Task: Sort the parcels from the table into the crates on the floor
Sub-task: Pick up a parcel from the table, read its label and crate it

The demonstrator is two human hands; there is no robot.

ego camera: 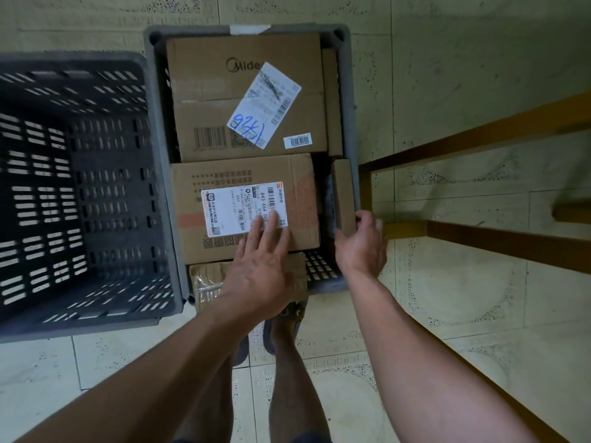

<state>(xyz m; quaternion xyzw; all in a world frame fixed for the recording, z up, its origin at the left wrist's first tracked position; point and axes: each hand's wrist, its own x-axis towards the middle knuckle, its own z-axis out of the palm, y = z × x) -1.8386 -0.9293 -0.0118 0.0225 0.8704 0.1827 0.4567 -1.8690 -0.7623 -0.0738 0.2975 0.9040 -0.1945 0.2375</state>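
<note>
Parcel (238,174) lies in crate (347,91) (left hand (259,266) flat on it).

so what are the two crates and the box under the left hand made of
Left crate and right crate: likely moulded grey plastic, matte, with slotted walls. Box under the left hand: apparently brown corrugated cardboard, dull and creased, with a white paper label.
</note>
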